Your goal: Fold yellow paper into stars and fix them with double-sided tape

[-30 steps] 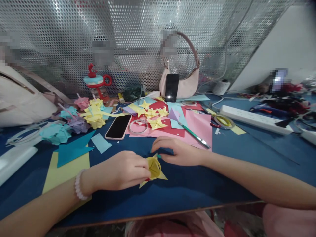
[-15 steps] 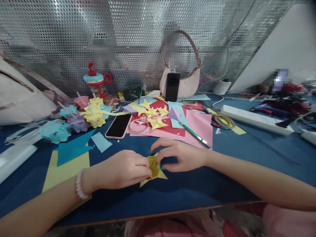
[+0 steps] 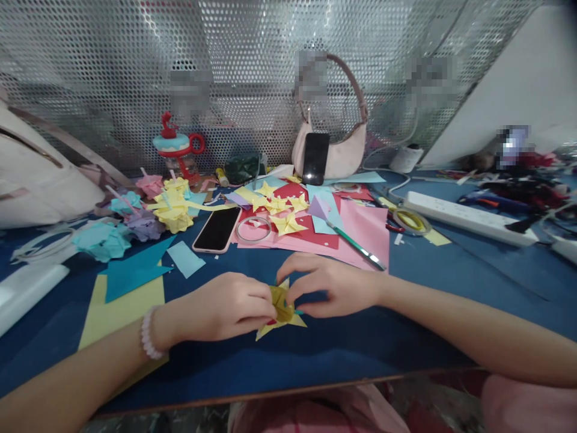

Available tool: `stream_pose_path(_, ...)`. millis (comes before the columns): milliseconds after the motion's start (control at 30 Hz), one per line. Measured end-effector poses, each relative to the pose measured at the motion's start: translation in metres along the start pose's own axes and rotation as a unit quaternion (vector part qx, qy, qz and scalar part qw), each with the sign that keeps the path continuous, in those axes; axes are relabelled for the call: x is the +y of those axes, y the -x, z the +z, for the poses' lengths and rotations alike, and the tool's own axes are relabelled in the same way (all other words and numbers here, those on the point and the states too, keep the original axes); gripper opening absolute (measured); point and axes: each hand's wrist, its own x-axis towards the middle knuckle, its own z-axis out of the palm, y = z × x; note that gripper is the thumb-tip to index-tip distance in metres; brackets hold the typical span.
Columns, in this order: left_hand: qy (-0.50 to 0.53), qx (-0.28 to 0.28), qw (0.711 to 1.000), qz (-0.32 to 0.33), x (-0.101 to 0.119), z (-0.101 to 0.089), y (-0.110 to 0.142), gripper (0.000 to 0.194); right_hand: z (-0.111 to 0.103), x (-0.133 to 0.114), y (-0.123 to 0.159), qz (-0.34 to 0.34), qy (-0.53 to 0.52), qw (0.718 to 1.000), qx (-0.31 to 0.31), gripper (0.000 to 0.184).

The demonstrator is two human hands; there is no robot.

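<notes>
Pose | left hand (image 3: 225,307) curled, grip pinching yellow star (image 3: 283,313) | right hand (image 3: 331,285) arched, grip unclear

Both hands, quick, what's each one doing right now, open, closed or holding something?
Left hand: closed, holding the folded yellow paper.
Right hand: curled at the paper's right side; whether it grips can't be told.

Paper star (image 3: 295,321) between left hand (image 3: 228,305) and right hand (image 3: 329,282), handbag (image 3: 346,151) behind on table (image 3: 342,355).
</notes>
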Motion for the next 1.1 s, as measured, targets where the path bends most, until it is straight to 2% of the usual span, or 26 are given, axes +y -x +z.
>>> stream_pose_path(233,0.003,-0.009,1.0,-0.005,-0.0013,0.0001,0.0005,0.021,0.0034,0.0017,0.0,-0.016,0.023,1.0,-0.009,0.013)
stream_pose_path(1100,-0.023,-0.037,0.999,-0.007,-0.0005,-0.0004,0.0012,0.022,0.008,0.0053,0.0004,-0.001,0.018,1.0,-0.011,0.017)
